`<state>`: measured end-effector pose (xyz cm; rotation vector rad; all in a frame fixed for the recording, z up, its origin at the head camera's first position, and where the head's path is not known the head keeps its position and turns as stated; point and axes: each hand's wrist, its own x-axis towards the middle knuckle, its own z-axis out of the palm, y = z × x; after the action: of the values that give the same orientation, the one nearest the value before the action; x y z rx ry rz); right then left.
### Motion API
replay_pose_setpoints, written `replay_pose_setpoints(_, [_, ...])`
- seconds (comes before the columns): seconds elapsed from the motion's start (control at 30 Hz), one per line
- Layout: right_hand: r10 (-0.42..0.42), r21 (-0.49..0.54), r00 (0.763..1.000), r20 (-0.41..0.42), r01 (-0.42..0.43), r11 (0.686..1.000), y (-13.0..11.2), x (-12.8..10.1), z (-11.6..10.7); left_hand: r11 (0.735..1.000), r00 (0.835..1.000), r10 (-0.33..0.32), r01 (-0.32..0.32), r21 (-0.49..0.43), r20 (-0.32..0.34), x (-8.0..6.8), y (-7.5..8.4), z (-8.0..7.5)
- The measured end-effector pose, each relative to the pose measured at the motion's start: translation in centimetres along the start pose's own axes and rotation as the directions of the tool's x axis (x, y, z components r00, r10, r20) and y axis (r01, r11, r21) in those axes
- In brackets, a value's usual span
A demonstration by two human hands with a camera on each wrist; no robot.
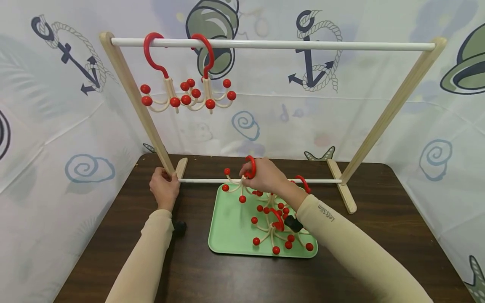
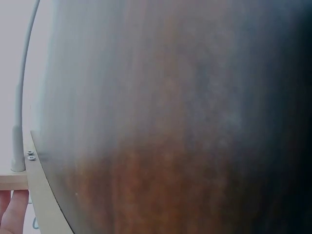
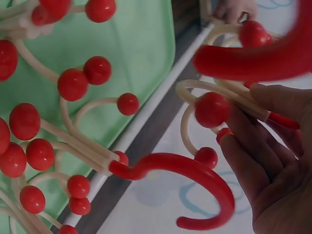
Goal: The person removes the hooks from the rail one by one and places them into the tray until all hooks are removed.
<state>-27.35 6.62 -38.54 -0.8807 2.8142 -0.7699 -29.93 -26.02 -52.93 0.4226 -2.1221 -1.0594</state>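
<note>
We see glossy red-and-cream plastic hooks (image 1: 242, 181), a smooth matt green plastic tray (image 1: 231, 227), a pale wooden rack (image 1: 132, 92), and a dark wood-grain surface (image 1: 212, 273).

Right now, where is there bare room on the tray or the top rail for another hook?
The green tray is bare along its left half; its right half is crowded with piled hooks. The top rail is free from the two hung hooks across to the right post. The right hand holds a hook above the tray's far edge.
</note>
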Motion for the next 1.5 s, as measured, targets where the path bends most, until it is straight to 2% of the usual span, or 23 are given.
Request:
replay_pose_setpoints(0.2, [0.038,-0.011,0.997,0.06,-0.037,0.999,0.3,0.3,1.1,1.0,1.0,0.009,-0.009,-0.011,-0.002,-0.1,-0.1,0.0])
replay_pose_setpoints(0.43, [0.035,-0.14,0.993,0.117,-0.019,0.99,0.7,0.8,2.0,1.0,1.0,0.011,-0.011,-0.007,-0.007,-0.1,0.1,0.0])
replay_pose_setpoints(0.67, [0.022,-0.347,0.981,0.194,0.048,0.936,1.0,1.0,2.5,1.0,1.0,0.004,-0.004,-0.007,-0.006,-0.2,0.1,0.1])
replay_pose_setpoints(0.97, [0.046,-0.503,0.972,0.23,0.078,0.861,1.5,1.1,2.6,1.0,1.0,0.006,-0.006,-0.013,-0.009,-0.1,-0.1,0.2])
replay_pose_setpoints(1.27, [0.065,-0.53,0.97,0.235,0.072,0.845,2.0,1.1,2.2,1.0,1.0,0.016,-0.017,-0.013,-0.015,0.0,-0.2,0.3])
replay_pose_setpoints(1.5, [0.094,-0.531,0.96,0.264,0.064,0.845,2.2,0.9,1.7,1.0,1.0,0.021,-0.021,-0.018,-0.02,-0.1,-0.1,0.3])
